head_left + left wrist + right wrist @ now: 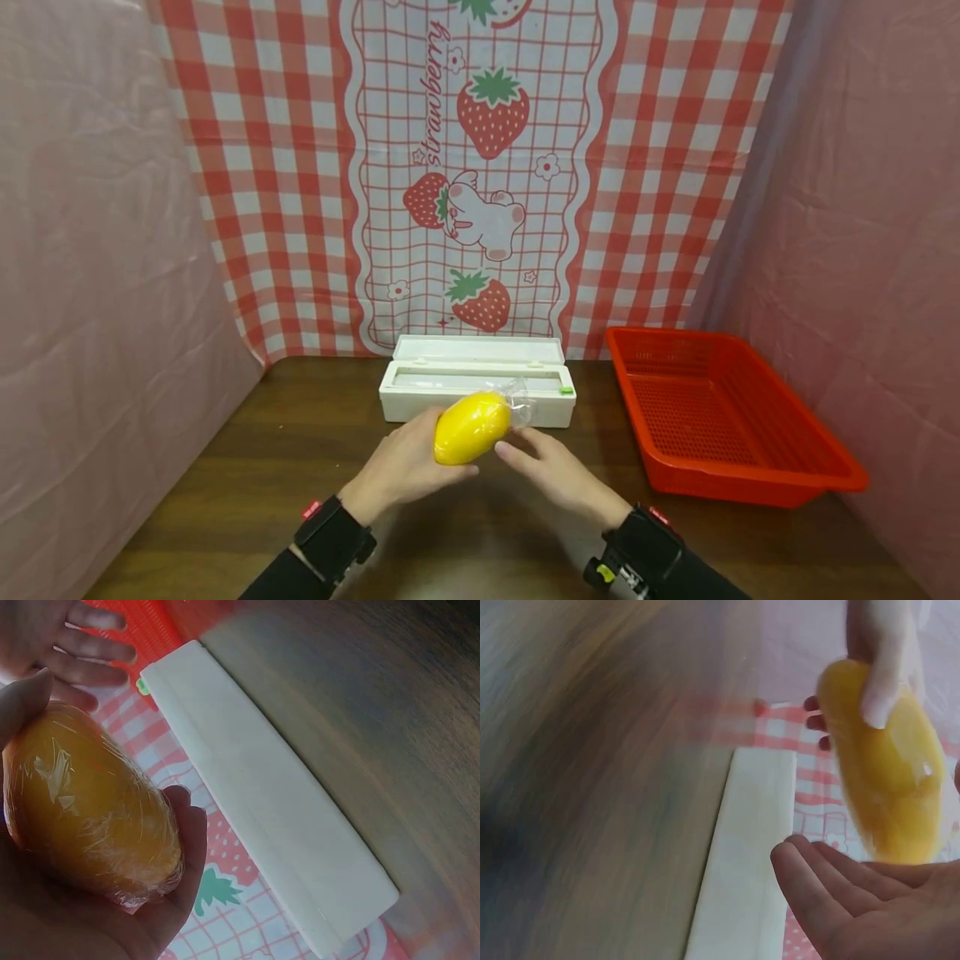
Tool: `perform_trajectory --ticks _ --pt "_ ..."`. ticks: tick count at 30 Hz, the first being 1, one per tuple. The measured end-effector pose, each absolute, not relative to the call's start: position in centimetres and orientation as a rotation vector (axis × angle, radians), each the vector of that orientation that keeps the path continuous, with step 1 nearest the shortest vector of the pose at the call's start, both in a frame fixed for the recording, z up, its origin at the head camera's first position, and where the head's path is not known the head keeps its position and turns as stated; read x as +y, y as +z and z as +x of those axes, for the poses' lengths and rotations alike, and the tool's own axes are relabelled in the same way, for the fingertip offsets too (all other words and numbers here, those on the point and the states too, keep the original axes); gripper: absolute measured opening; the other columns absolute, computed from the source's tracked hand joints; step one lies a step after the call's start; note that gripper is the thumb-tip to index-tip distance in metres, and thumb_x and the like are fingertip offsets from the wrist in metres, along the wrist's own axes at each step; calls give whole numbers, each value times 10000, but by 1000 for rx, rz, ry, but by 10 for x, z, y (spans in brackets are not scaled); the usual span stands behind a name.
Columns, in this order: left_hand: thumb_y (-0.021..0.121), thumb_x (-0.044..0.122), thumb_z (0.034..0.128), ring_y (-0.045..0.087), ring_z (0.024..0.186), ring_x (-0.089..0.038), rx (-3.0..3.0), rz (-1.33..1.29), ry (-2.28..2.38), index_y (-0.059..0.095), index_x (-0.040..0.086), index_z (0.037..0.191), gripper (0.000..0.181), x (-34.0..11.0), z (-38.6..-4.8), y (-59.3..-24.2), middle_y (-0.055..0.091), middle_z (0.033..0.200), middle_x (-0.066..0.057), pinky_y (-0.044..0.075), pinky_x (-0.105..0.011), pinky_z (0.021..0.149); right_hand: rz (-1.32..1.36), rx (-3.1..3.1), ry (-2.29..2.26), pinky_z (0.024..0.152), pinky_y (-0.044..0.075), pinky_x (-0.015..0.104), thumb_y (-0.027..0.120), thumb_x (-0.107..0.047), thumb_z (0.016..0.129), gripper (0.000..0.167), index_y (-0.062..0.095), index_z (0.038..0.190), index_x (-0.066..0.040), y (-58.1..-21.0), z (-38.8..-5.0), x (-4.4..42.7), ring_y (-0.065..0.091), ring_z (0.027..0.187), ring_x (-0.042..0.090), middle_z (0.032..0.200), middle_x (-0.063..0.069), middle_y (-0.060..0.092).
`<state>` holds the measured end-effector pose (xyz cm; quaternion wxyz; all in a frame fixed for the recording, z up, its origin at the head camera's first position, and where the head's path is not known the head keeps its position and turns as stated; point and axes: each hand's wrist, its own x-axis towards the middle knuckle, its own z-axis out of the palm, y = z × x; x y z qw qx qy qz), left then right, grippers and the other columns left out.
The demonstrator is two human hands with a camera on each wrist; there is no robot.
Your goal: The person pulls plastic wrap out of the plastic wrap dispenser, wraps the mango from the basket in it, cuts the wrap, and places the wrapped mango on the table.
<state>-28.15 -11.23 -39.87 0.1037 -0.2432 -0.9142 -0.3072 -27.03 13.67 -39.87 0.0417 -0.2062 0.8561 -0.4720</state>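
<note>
A yellow mango (471,427) is wrapped in clear cling film (519,403), which sticks out loosely past its far right end in the head view. My left hand (405,465) grips it above the table, thumb on one side and fingers round the other. In the left wrist view the film lies creased over the mango (90,802). My right hand (558,473) is held close to the mango's right end, its fingers extended in the right wrist view; whether they touch the film I cannot tell. Behind both hands stands a white cling film dispenser (472,408) with its lid raised.
A red plastic basket (750,479) stands on the right of the brown wooden table (300,417). A strawberry-print checked cloth (487,192) hangs at the back. Pink cloths (97,292) enclose both sides. The dispenser carries a small green slider (566,390).
</note>
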Motion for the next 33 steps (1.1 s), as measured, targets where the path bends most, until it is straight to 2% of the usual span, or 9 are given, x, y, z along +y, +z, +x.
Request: perform_trajectory --ticks 4,6,12,20,33 --pt "840 554 757 556 861 -95 -2683 -727 -881 538 177 1301 728 -110 -280 -399 612 1078 86 533 -337 785 -633 2415 -1654 1000 506 504 494 -418 1063 621 448 1492 29 -394 -275 137 550 1287 372 1464 217 521" --pt "841 545 759 554 861 -96 -2677 -741 -866 543 172 1292 716 -109 -279 -399 610 1064 87 534 -343 779 -619 2335 -1733 1005 506 494 465 -405 1076 603 454 1475 47 -392 -276 138 557 1270 370 1446 230 525" --pt "842 543 761 551 856 -92 -2690 -760 -849 550 178 1271 692 -105 -276 -398 606 1039 93 528 -344 772 -545 2268 -1829 1086 433 514 427 -449 1081 592 499 1432 22 -386 -277 138 567 1241 310 1434 181 536" --pt "836 561 757 547 818 -95 -2725 -768 -829 559 168 1242 683 -102 -272 -397 592 993 98 510 -324 729 -460 2283 -1866 1125 346 596 434 -482 1069 592 532 1388 8 -388 -277 136 543 1274 321 1402 167 551" --pt "835 565 755 555 831 -83 -2764 -841 -841 547 212 1236 662 -99 -269 -394 581 998 119 524 -327 763 -549 2262 -1872 1141 340 558 386 -454 1092 542 572 1312 5 -386 -277 136 554 1137 260 1219 121 620"
